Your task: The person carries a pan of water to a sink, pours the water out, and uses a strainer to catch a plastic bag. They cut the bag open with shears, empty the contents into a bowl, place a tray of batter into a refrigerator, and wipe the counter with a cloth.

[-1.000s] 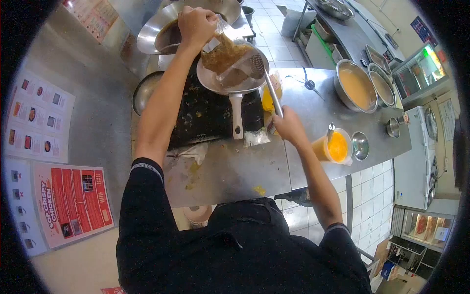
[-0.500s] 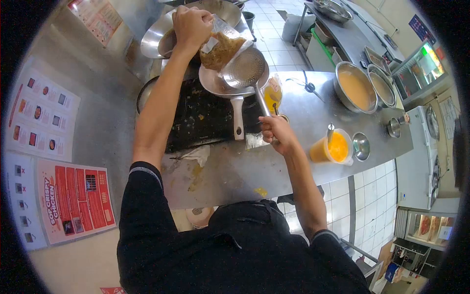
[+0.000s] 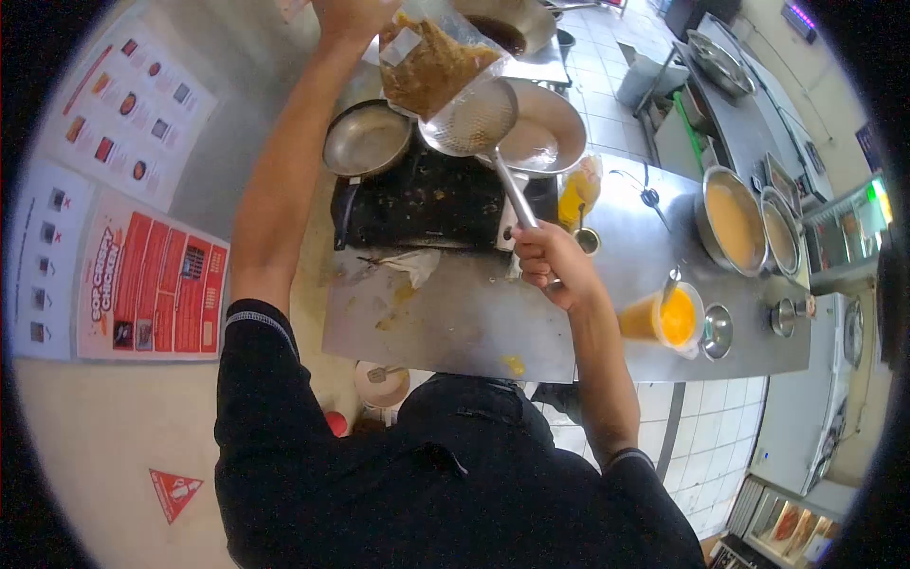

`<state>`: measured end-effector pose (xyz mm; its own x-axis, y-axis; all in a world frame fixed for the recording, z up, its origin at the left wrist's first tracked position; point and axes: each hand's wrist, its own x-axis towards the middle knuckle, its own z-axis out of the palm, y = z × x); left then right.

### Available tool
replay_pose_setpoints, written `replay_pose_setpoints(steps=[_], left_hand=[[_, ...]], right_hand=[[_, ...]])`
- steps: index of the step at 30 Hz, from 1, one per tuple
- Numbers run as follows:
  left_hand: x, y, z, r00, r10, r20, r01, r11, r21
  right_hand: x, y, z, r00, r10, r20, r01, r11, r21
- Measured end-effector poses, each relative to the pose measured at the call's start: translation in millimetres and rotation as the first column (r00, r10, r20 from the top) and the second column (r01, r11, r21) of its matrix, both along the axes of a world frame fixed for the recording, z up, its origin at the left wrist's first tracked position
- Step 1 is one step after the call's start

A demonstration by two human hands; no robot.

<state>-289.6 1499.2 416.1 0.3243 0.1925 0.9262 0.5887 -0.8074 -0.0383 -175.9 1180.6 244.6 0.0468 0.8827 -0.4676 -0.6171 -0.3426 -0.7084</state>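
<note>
At the top edge of the view, my left hand (image 3: 353, 13) is closed on a clear plastic bag (image 3: 444, 68) of brown crumbly food with a white label. My right hand (image 3: 553, 261) grips the handle of a metal skimmer (image 3: 471, 121). Its perforated bowl lies just under the bag's lower corner and overlaps the left rim of a pale saucepan (image 3: 555, 131). Left of the skimmer, a dark-handled frying pan (image 3: 368, 142) rests on the black stove (image 3: 427, 204).
Beside the stove stand a yellow-filled bag (image 3: 578, 194) and a small tin (image 3: 588, 241). A jug of orange liquid (image 3: 654, 320), a small steel bowl (image 3: 718, 332) and a large basin of tan batter (image 3: 735, 223) are to the right. A white cloth (image 3: 414, 266) lies in front.
My left hand and the bag have risen toward the top of the view. The skimmer now sits further left relative to the saucepan. The camera has turned, revealing the whole frying pan.
</note>
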Motion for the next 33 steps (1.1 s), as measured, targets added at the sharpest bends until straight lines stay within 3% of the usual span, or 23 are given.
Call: replay_pose_setpoints(steps=[2,5,8,11,14,15,17,23,26,29,33], left_hand=[[-23,8,5,1.0,0.003,-0.018,-0.004,0.998,-0.056],[-53,14,10,0.997,0.072,0.039,-0.073,0.996,0.048],[-84,27,13,0.986,0.162,-0.048,-0.157,0.984,0.08],[-107,29,13,0.977,0.208,-0.043,-0.204,0.976,0.074],[-125,41,9,0.971,0.235,-0.048,-0.227,0.964,0.135],[-132,50,6,0.949,0.306,-0.083,-0.286,0.939,0.191],[-150,71,-3,0.886,0.441,-0.142,-0.386,0.872,0.301],[-177,120,-20,0.957,0.277,-0.082,-0.248,0.934,0.257],[-169,111,-20,0.959,0.278,0.048,-0.281,0.926,0.252],[-163,107,-17,0.971,0.225,0.084,-0.24,0.935,0.261],[-154,103,-12,0.956,0.282,0.084,-0.293,0.932,0.212]], right_hand=[[-11,25,-1,0.997,0.048,-0.057,-0.048,0.999,-0.001],[-30,75,-19,0.972,0.139,-0.19,-0.14,0.99,0.011],[-54,131,-26,0.923,0.176,-0.342,-0.197,0.98,-0.026],[-84,184,-50,0.908,0.159,-0.388,-0.189,0.981,-0.039],[-116,222,-72,0.806,0.093,-0.584,-0.18,0.979,-0.091],[-123,233,-79,0.709,0.099,-0.698,-0.213,0.974,-0.078],[-139,239,-85,0.734,0.084,-0.674,-0.171,0.983,-0.064],[-158,235,-81,0.809,0.103,-0.578,-0.146,0.989,-0.028],[-158,224,-61,0.809,0.067,-0.584,-0.161,0.981,-0.111],[-159,226,-72,0.824,0.091,-0.559,-0.173,0.98,-0.095],[-150,222,-73,0.796,0.086,-0.6,-0.187,0.976,-0.108]])
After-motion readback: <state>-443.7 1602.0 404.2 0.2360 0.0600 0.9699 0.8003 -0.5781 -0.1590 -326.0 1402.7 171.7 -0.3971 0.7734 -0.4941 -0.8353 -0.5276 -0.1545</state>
